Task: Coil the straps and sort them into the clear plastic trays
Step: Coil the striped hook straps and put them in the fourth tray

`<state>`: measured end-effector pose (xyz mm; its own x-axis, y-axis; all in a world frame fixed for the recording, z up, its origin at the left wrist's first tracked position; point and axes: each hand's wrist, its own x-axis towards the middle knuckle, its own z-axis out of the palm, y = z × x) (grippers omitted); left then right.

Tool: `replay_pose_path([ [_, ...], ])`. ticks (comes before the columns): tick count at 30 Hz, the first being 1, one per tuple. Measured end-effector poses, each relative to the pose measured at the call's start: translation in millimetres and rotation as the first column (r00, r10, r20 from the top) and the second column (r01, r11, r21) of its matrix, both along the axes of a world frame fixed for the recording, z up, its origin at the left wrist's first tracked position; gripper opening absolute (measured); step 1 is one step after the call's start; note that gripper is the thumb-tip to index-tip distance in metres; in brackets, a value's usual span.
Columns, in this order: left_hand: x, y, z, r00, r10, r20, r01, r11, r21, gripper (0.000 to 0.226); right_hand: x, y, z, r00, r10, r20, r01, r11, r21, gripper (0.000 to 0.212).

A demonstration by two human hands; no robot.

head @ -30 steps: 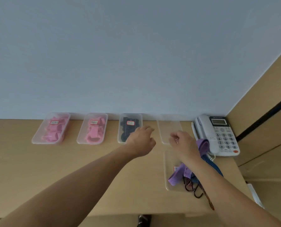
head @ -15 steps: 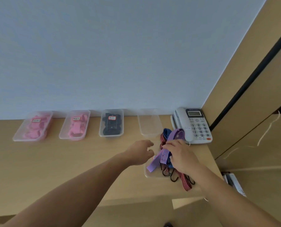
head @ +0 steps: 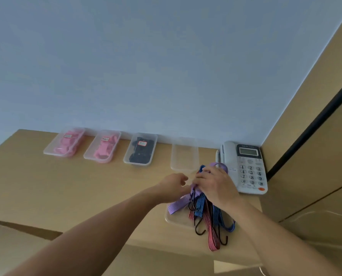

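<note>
A bundle of hooked straps lies over a clear tray (head: 171,219) near the desk's front right: a purple strap (head: 177,205), a blue strap (head: 200,207) and a red striped strap (head: 212,234) that hangs over the edge. My right hand (head: 216,186) grips the top of the bundle, a purple loop showing above its fingers. My left hand (head: 173,186) reaches in beside it, fingers curled at the purple strap; whether it holds the strap is hidden. An empty clear tray (head: 184,154) stands just behind the hands.
Along the wall stand two trays of pink straps (head: 65,144) (head: 103,146) and one tray of black straps (head: 141,149). A white desk phone (head: 245,166) sits right of the bundle. A wooden cabinet wall closes the right side.
The camera has swung right and downward. My right hand has brought the bundle nearer the phone, and my left hand has closed in on the purple strap.
</note>
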<state>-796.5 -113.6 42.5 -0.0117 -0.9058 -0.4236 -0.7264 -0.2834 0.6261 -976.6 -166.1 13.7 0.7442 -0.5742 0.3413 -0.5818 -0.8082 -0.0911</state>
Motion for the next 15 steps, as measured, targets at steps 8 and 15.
replay_pose_path([
  [8,-33.4,-18.1,66.0,0.896,0.126,-0.425,-0.191,0.975,-0.113,0.023,-12.3,-28.5,66.1,0.911,-0.073,0.407,0.071,0.997,0.02,0.01],
  [15,-36.6,-35.5,151.7,0.77,-0.084,-0.632,-0.077,0.972,-0.222,0.031,-13.1,-29.9,124.9,0.695,-0.354,0.626,0.121,0.915,0.384,0.012],
])
